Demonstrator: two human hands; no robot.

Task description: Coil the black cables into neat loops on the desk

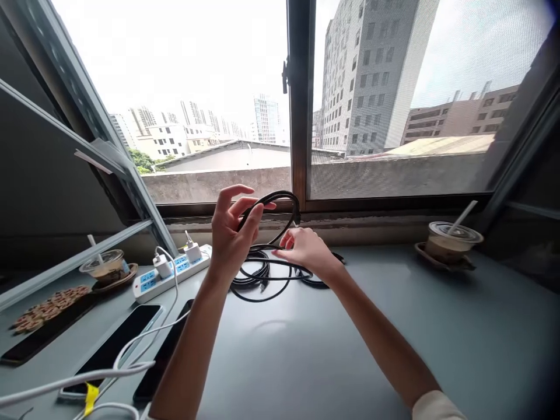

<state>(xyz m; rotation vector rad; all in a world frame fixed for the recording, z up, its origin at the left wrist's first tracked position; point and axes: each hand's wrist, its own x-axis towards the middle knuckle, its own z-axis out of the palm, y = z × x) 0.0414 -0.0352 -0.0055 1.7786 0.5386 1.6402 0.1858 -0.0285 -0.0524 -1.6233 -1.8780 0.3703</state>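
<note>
My left hand (238,219) is raised above the desk, closed on a looped black cable (286,193) between thumb and fingers. The loop bends over to the right, and a dark connector end hangs near my right hand. Lower and to the right, my right hand (304,248) has its thumb and fingertips pinched together beside the cable's lower run. Its fingertips seem to grip the black cable, though the grip is partly hidden. Beneath both hands, more coiled black cables (258,283) lie on the grey desk (297,356).
At left stand a white power strip (175,271) with chargers, phones (120,341) with white cords, and a drink cup (107,265). Another cup with a straw (452,236) sits at right. A window (300,116) and its sill bound the desk's back; a metal frame (131,169) rises at left.
</note>
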